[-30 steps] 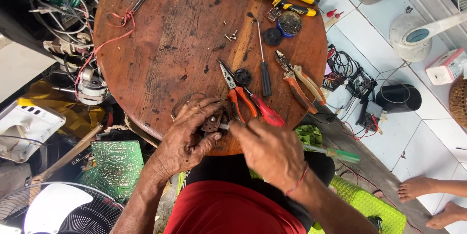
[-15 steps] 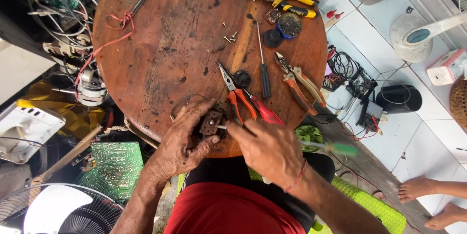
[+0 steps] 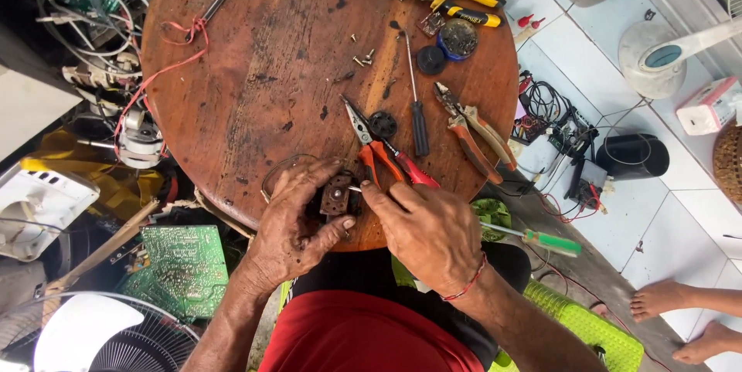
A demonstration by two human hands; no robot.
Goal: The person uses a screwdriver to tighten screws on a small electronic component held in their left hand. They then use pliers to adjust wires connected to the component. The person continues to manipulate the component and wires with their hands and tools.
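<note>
Left hand (image 3: 297, 221) cupped around a small brown perforated block (image 3: 335, 197) at the counter (image 3: 255, 86) near edge. Right hand (image 3: 429, 229) just right of it, fingertips pinching a thin tool pointing left into the block. Red pliers (image 3: 382, 152) just beyond. Against half a second earlier: block barely shifted, both hands unmoved.

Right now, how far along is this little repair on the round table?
Looks midway. Done: loose screws lie out on the wooden table, so something seems already opened. In hand: the left hand grips a small brown square part while the right hand works a thin tool tip against it. Left: the red-handled pliers and black screwdriver lie unused, and the screws are not back in.
</note>
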